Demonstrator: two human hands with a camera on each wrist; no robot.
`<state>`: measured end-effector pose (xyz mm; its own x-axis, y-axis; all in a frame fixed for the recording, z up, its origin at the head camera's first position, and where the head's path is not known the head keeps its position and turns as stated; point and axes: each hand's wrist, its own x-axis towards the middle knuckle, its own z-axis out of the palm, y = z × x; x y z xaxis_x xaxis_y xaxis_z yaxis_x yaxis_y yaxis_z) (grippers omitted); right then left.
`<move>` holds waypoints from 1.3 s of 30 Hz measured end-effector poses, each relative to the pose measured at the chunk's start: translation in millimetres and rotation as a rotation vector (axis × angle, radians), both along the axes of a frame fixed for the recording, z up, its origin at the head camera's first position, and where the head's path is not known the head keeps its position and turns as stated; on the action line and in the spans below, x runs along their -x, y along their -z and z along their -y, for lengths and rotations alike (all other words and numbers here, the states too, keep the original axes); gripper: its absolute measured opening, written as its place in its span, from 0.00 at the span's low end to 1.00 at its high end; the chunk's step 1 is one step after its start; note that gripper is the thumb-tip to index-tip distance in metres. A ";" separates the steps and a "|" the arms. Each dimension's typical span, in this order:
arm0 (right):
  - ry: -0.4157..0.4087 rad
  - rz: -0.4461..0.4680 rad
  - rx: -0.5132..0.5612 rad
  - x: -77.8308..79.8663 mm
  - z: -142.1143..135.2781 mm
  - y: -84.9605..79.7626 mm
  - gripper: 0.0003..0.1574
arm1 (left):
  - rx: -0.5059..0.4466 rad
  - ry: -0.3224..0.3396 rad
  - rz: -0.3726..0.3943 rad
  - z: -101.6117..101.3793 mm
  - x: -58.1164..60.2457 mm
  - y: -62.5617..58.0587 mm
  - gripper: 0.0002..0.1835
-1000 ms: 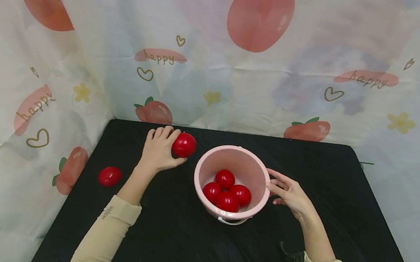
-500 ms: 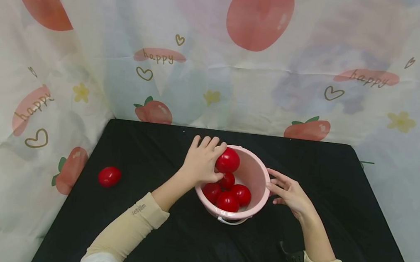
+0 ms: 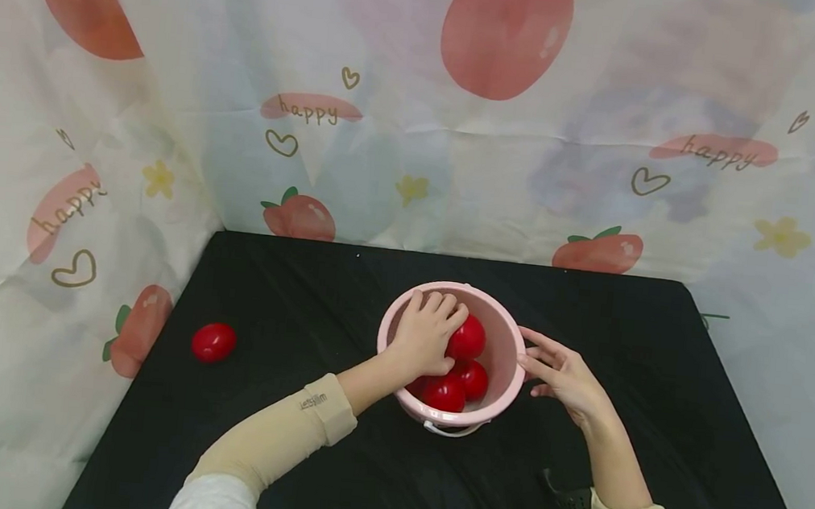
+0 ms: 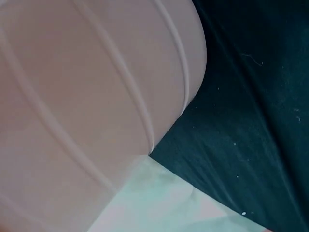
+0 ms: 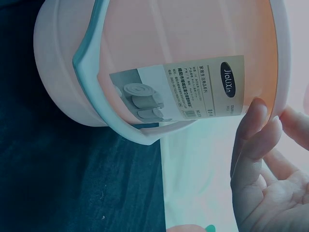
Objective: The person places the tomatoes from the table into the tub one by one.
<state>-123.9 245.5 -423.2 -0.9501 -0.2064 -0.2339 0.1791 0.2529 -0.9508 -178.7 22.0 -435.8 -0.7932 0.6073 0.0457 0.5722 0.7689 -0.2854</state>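
A pink bucket (image 3: 505, 384) with a white handle stands on the black table, and several shiny red balls (image 3: 443, 393) lie at its bottom. Reaching in over the left rim, my left hand (image 3: 424, 335) holds another red ball (image 3: 468, 338) by its left side and partly covers the balls below. At the bucket's right rim is my right hand (image 3: 562, 377), its fingertips and thumb holding the edge, as the right wrist view also shows from the side. A single red ball (image 3: 214, 343) lies on the table to the left. The left wrist view has only the bucket's ribbed wall (image 4: 111, 96), with the hand out of sight.
The black cloth-covered table (image 3: 316, 465) ends at a printed curtain (image 3: 486, 189) at the back and left. A lowered handle (image 5: 140, 135) hangs across the bucket's labelled side. A dark strap (image 3: 568, 499) sits by the right sleeve cuff.
My left hand has carried a red ball rightward from the table's far left part, over the rim and down into the bucket. My right hand and the bucket have stayed in place.
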 end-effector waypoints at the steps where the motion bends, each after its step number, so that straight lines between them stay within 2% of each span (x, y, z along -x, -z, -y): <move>1: 0.000 -0.001 0.000 0.1 0.0 -0.1 0.37 | 0.012 -0.005 0.002 -1.4 0.6 1.0 0.46; 10: 0.004 0.001 -0.005 0.0 -0.9 -0.5 0.37 | 0.207 0.012 0.021 -11.2 3.9 5.5 0.47; 20: 0.008 -0.002 -0.007 -0.4 -1.1 -0.2 0.37 | 0.286 -0.009 0.014 -13.6 5.6 9.2 0.42; 25: 0.005 -0.003 -0.005 -0.3 -0.8 -0.1 0.37 | 0.260 0.006 0.008 -13.2 3.9 7.2 0.42; 29: 0.004 -0.006 -0.003 -0.2 -0.5 -0.2 0.37 | 0.221 0.017 0.001 -9.6 1.2 0.4 0.42; 35: 0.000 -0.006 -0.007 0.0 -0.1 -0.3 0.37 | 0.036 0.028 -0.009 8.0 -4.0 -18.7 0.41; 39: 0.001 -0.006 -0.011 0.1 0.1 -0.1 0.37 | -0.107 -0.012 -0.053 31.7 -5.4 -33.0 0.39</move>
<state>-124.0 245.4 -423.2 -0.9518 -0.2028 -0.2299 0.1733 0.2627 -0.9492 -173.3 -9.7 -402.8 -0.7953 0.5868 0.1518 0.5489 0.8035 -0.2303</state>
